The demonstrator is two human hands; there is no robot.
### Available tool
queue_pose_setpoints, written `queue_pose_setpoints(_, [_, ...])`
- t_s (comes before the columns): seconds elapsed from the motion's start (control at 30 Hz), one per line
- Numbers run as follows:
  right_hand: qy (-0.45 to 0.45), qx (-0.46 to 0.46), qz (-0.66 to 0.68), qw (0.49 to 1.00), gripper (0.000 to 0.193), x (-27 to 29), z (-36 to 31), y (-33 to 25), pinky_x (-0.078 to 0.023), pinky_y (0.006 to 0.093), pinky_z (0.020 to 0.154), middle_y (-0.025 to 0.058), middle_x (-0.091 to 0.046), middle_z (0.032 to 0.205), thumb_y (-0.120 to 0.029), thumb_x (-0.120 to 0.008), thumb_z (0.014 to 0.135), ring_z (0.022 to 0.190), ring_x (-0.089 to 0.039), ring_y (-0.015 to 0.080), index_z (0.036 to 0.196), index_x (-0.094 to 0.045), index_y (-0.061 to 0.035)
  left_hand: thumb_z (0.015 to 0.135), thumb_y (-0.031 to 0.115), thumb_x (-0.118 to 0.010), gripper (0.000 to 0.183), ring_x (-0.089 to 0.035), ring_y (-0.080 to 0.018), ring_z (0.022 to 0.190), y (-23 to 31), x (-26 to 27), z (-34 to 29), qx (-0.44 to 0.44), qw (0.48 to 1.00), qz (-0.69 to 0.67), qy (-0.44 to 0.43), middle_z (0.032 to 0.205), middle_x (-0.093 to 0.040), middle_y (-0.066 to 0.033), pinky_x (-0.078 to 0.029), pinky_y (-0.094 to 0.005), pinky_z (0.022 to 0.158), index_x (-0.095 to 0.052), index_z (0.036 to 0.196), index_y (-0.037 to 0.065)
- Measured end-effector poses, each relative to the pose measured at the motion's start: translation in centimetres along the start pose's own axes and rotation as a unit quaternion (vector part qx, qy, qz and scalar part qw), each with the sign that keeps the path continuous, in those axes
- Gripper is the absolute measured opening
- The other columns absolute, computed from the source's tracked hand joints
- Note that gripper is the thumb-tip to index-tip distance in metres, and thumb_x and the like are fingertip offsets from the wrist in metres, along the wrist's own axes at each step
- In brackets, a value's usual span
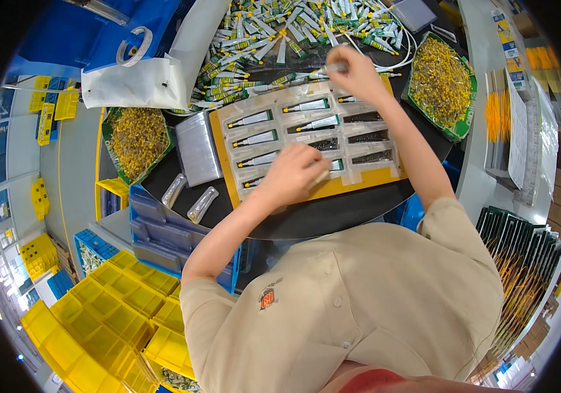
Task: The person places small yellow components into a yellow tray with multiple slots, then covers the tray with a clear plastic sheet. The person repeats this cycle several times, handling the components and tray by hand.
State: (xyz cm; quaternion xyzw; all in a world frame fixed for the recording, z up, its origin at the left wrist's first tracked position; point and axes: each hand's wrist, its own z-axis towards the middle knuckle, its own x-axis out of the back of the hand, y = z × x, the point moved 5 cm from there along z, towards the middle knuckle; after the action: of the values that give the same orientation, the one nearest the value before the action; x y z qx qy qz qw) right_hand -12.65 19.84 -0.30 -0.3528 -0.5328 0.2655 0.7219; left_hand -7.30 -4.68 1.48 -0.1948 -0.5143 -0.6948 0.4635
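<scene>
A tan board with a pale slotted tray [230, 171] lies on the black round table. Several slots hold small white-and-green tubes with yellow caps, such as the tube [256, 138]; others on the right show only dark bottoms, like the slot [367, 137]. My left hand [291, 173] is low over the tray's near middle, fingers closed beside a tube [336, 165] in its slot; what they grip is hidden. Beyond the far edge, my right hand [359, 73] pinches a small tube [320, 71], partly covered by the fingers, near the heap of loose tubes [254, 42].
Green-edged boxes of small yellow-brown pieces stand left [137, 141] and right [442, 82]. Left of the board lie a clear plastic stack [198, 149] and two clear-wrapped pieces [202, 205]. A white cable [406, 57] curves behind. Yellow bins [107, 308] sit lower left.
</scene>
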Motion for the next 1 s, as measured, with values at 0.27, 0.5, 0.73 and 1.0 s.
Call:
queue_pose_setpoints(0.27, [-0.204, 0.193, -0.03, 0.959, 0.01, -3.7, -8.6, -6.2, -0.047, 0.0383, 0.084, 0.0027, -0.064, 0.081, -0.013, -0.078, 0.076, 0.088, -0.057, 0.0251, 0.079, -0.07, -0.0098, 0.084, 0.012, -0.075, 0.023, -0.06, -0.033, 0.095, -15.9, 7.1, 6.1, 0.146, 0.957, 0.143, 0.205, 0.098, -0.064, -0.0125, -0.05, -0.043, 0.084, -0.074, 0.106, 0.006])
queue_pose_setpoints(0.5, [-0.04, 0.186, -0.004, 0.982, 0.01, -4.8, 0.9, -3.1, -0.053, 0.043, 0.079, 0.0092, -0.066, 0.082, -0.016, -0.073, 0.081, 0.089, -0.064, 0.0339, 0.085, -0.07, -0.0071, 0.079, 0.013, -0.079, 0.025, -0.057, -0.0366, 0.107, -25.0, 3.0, 10.9, 0.261, 0.936, 0.228, 0.06, 0.108, -0.06, -0.0177, -0.051, -0.0434, 0.091, -0.072, 0.1, 0.003])
queue_pose_setpoints(0.73, [-0.005, 0.02, -0.151, 0.988, 0.018, -5.4, 9.4, 2.4, -0.053, 0.0412, 0.075, 0.0118, -0.071, 0.099, -0.018, -0.073, 0.088, 0.092, -0.066, 0.0297, 0.097, -0.069, -0.0022, 0.085, 0.021, -0.073, 0.026, -0.069, -0.0334, 0.084, -19.7, 5.9, 10.0, 0.373, 0.914, 0.106, 0.121, 0.112, -0.063, -0.0189, -0.056, -0.0399, 0.077, -0.066, 0.099, 0.0])
queue_pose_setpoints(1.0, [-0.001, 0.182, -0.125, 0.975, 0.023, 7.3, -7.8, 0.4, -0.052, 0.0342, 0.082, 0.003, -0.074, 0.099, -0.005, -0.073, 0.081, 0.091, -0.065, 0.022, 0.103, -0.077, -0.01, 0.083, 0.005, -0.075, 0.017, -0.072, -0.0217, 0.082, 0.3, -3.8, 6.3, 0.232, 0.914, -0.304, 0.138, 0.094, -0.071, -0.0091, -0.056, -0.0336, 0.069, -0.067, 0.099, 0.006])
